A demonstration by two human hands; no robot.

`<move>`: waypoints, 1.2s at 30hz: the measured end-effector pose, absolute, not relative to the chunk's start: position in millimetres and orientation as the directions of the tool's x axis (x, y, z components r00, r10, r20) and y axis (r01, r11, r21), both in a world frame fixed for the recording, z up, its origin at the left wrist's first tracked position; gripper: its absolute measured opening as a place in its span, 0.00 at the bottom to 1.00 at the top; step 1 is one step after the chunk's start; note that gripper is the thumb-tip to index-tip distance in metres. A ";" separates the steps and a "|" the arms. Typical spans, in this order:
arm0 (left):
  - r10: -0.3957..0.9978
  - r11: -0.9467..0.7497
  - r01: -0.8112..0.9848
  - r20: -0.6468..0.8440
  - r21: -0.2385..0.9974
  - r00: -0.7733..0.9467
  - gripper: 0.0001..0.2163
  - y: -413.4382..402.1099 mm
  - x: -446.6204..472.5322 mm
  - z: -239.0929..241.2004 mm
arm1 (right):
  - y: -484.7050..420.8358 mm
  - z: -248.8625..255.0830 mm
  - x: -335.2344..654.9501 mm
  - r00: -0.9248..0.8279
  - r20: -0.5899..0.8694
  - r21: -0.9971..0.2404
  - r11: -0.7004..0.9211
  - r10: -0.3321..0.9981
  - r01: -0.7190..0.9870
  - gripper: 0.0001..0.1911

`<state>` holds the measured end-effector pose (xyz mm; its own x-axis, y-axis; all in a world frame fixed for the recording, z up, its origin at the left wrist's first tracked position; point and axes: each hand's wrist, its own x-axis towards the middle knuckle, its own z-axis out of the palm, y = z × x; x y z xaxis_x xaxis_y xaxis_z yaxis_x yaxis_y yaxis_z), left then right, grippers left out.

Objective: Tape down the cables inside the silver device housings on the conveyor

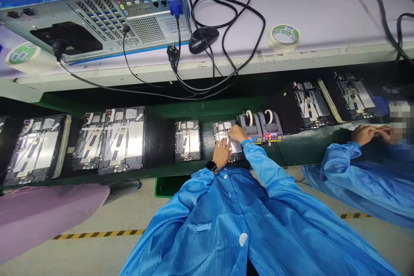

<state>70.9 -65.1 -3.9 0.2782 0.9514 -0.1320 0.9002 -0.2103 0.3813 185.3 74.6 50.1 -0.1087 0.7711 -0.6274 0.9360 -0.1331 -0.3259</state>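
Observation:
An opened tablet (236, 152) lies in front of me on the green bench, its silvery inside facing up. My left hand (221, 153), with a dark watch at the wrist, rests on its left side with the fingers stretched out. Bent and drawn together, the fingers of my right hand (237, 133) touch the tablet's upper right part. Whatever they pinch is too small to make out. Two grey tape dispensers (254, 130) with white rolls and lit displays stand just right of that hand. To the left lies another opened tablet (188, 141).
More opened tablets (122, 140) lie further left, and others (312, 105) at the right. A shelf above holds a computer case (145, 21), a mouse (203, 39), cables and a tape roll (285, 35). A co-worker's hand (365, 134) is at the right. Below is a green bin (161, 187).

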 end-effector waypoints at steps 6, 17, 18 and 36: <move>0.958 -0.196 0.885 -0.110 0.422 0.265 0.29 -63.8 71.2 -6.5 | 76.8 41.4 184.8 -0.097 -0.621 -0.316 -0.135 0.778 0.939 0.12; 0.957 -0.195 0.899 -0.124 0.391 0.261 0.29 -63.2 73.1 -6.1 | 77.1 37.2 185.0 -0.106 -0.604 -0.307 -0.108 0.790 0.946 0.11; 0.957 -0.199 0.900 -0.122 0.389 0.264 0.29 -63.4 73.0 -6.2 | 77.1 37.5 184.9 -0.102 -0.604 -0.304 -0.110 0.790 0.946 0.11; 0.960 -0.209 0.929 -0.118 0.306 0.255 0.29 -65.7 74.8 -6.7 | 76.0 47.1 178.9 -0.089 -0.575 -0.259 -0.077 0.814 0.963 0.15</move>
